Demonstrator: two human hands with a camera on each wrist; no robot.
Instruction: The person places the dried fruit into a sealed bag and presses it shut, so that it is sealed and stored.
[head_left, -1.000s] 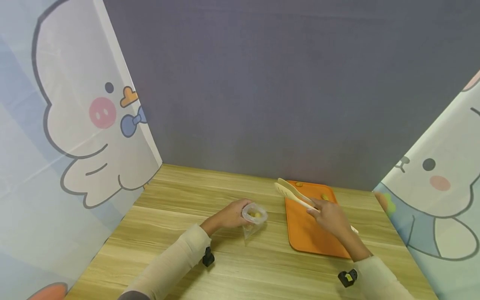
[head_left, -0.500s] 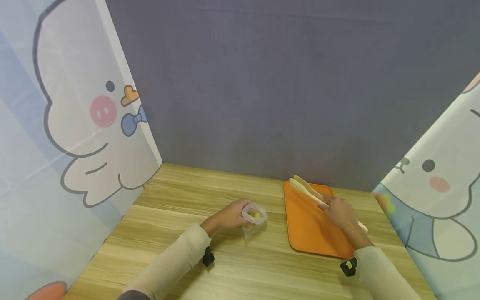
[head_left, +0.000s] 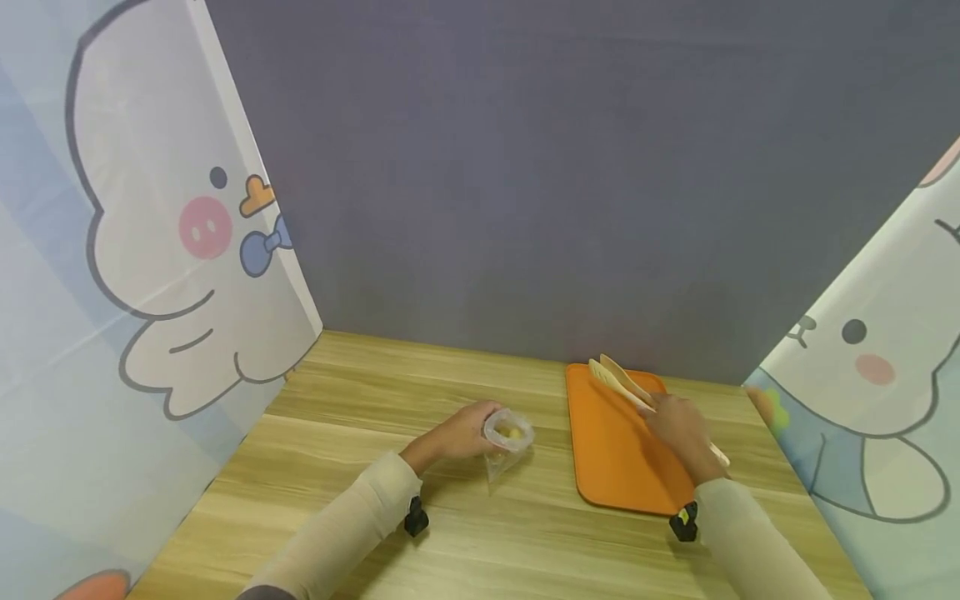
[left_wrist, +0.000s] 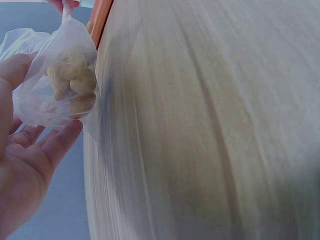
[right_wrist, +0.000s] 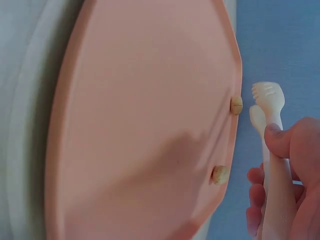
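Observation:
My left hand (head_left: 463,430) holds a clear plastic bag (head_left: 501,465) upright, its round mouth spread, thumb on one side and fingers on the other. Several tan, rounded lumps (left_wrist: 72,72) sit inside it, seen through the film in the left wrist view. Off to the right, my right hand (head_left: 678,427) grips cream-coloured tongs (head_left: 604,376) with one slotted head, over the far part of an orange tray (head_left: 606,454). Between the tong tips there is a narrow gap with nothing in it. Two tan lumps, one (right_wrist: 236,105) and another (right_wrist: 219,175), lie near the tray's edge in the right wrist view.
The wood-grain table (head_left: 375,375) runs back to a dark grey wall panel (head_left: 487,183). Cartoon-printed sheets (head_left: 165,250) flank the table on both sides. Bare tabletop lies between the bag and the tray.
My right hand has carried the tongs rightward, from the tray's left edge to above its far part. My left hand and the bag have stayed in place.

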